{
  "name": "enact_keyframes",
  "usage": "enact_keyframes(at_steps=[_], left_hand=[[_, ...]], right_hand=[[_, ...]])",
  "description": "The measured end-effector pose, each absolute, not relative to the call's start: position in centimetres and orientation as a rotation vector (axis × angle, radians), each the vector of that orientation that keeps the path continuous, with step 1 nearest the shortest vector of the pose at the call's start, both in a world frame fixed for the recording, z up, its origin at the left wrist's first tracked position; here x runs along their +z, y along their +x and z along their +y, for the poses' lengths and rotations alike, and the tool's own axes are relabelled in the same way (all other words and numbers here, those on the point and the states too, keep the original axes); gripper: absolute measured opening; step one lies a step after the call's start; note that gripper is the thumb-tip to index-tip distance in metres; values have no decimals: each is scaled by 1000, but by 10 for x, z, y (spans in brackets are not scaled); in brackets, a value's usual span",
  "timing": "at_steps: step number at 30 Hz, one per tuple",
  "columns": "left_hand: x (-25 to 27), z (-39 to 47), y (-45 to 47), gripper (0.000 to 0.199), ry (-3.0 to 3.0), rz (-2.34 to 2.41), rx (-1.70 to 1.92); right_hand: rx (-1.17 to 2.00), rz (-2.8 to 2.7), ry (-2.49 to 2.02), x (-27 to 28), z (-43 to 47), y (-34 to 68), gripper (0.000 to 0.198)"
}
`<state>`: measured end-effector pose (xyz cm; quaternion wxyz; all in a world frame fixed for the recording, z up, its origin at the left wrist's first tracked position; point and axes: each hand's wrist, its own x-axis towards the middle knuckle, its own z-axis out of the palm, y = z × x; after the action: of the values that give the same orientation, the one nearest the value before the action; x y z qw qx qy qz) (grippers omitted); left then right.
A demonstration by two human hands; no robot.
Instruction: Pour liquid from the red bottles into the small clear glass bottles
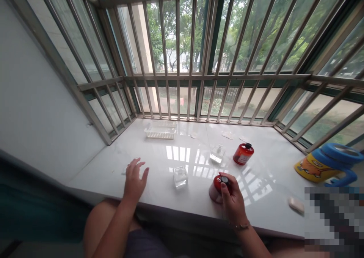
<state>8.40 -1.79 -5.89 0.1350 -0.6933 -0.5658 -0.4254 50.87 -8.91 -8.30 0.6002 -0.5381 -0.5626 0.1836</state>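
My right hand (233, 197) is closed round the top of a red bottle (216, 189) with a dark cap, which stands near the front edge of the white sill. My left hand (135, 178) rests over the sill at the left, fingers apart, with a small pale item (124, 171) partly hidden beside it. Between the hands stands a clear square glass bottle (180, 177). Farther back is a second clear glass bottle (217, 153), and to its right another red bottle (243, 154) with a black cap and a pale label.
A white perforated basket (160, 132) sits at the back left. Thin clear scraps (227, 135) lie near the window bars. On the right are a blue and yellow cartoon mug (327, 163) and a small pale rounded object (296, 205). Metal bars (196, 77) enclose the sill.
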Motion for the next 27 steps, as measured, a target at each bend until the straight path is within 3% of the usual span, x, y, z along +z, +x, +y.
enact_keyframes(at_steps=[2, 8, 14, 17, 21, 27], left_hand=[[-49, -33, 122, 19, -2170, -1526, -1279], [-34, -69, 212, 26, -2497, -1294, -1366], [-43, -77, 233, 30, -2570, -1221, -1324], [-53, -73, 225, 32, -2525, -1316, -1335], [-67, -61, 211, 39, -2435, -1532, -1375], [-85, -45, 204, 66, -2498, -1897, -1364]], right_hand=[[442, -1315, -1266, -81, -90, 511, 31], [382, -1381, -1271, -68, -90, 512, 30], [87, -1355, -1303, -40, -97, 523, 32], [-12, -1336, -1657, -26, -96, 547, 40], [403, -1697, -2444, -22, -85, 585, 50], [643, -1829, -2649, -43, -73, 608, 47]])
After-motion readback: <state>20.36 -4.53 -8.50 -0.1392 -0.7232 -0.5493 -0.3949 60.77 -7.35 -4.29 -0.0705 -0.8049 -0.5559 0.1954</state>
